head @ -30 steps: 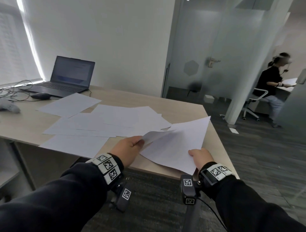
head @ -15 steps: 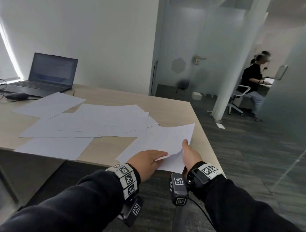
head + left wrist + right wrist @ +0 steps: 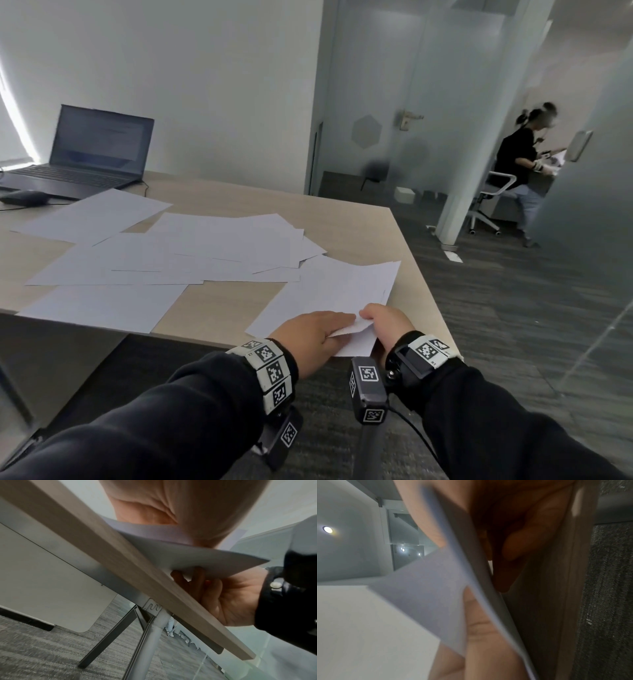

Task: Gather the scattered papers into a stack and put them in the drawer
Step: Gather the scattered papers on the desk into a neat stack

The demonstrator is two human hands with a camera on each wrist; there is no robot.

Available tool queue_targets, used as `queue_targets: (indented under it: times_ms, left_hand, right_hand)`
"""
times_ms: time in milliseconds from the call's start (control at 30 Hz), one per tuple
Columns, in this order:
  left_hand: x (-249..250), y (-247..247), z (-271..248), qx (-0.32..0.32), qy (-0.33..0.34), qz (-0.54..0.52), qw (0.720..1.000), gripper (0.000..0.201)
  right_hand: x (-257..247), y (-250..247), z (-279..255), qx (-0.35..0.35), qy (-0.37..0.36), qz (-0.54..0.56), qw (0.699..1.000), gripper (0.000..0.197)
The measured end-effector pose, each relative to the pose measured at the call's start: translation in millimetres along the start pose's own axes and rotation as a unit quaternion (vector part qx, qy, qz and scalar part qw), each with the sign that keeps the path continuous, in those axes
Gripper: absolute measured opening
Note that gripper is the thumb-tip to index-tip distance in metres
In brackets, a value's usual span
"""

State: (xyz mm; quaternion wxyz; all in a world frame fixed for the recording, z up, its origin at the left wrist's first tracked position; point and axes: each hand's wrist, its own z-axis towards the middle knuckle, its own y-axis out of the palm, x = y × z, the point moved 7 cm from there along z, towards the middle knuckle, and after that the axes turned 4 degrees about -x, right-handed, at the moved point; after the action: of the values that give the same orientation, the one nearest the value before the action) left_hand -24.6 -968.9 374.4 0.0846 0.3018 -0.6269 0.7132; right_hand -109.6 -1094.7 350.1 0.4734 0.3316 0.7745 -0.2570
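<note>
My two hands meet at the near right corner of the desk (image 3: pixel 359 219). My right hand (image 3: pixel 383 325) pinches the overhanging edge of the gathered sheets (image 3: pixel 342 291), thumb on top, fingers (image 3: pixel 199 574) curled beneath. My left hand (image 3: pixel 308 335) lies flat on them, fingers straight. Their long axis runs away from me, toward the far right. Beyond lie the scattered papers (image 3: pixel 178 253), overlapping too much to count. Farther left: one mouse (image 3: pixel 24 198), one open laptop (image 3: pixel 92 150). Behind glass, one seated person (image 3: pixel 520 161).
</note>
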Motion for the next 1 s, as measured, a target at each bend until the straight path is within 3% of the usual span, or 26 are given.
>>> queue_targets:
  times_ms: [100,200,300,400,567,733,867,1000]
  left_hand:
    - [-5,-7,-6,-0.011,-0.014,-0.023,1.000,0.061]
    - [-22,-33,-8,0.040,-0.045,-0.078,0.995,0.060]
    - [-53,-62,-4,0.086,-0.114,-0.079,0.987,0.048]
    - [-89,-86,5,0.092,-0.205,-0.065,0.972,0.044]
    - [-128,-101,30,0.035,-0.283,-0.025,0.958,0.055]
    - [-151,-86,49,-0.070,-0.331,0.067,0.939,0.066]
    - [-146,-76,49,-0.125,-0.306,0.116,0.937,0.054]
    - [-135,-70,34,-0.140,-0.271,0.137,0.942,0.056]
  right_hand:
    - [-3,-6,6,0.013,0.002,-0.029,0.999,0.040]
    - [-12,-16,2,0.037,-0.001,-0.032,0.999,0.014]
    - [-10,-21,11,0.043,0.007,-0.008,0.999,0.014]
    - [-13,-18,9,0.042,0.014,0.007,0.999,0.014]
    - [-16,-14,16,0.019,0.014,0.031,0.999,0.006]
    - [-16,-10,24,0.005,0.013,0.041,0.999,0.008]
    - [-15,-9,27,0.005,0.011,0.056,0.998,0.006]
    - [-15,-7,25,0.007,0.006,0.068,0.998,0.007]
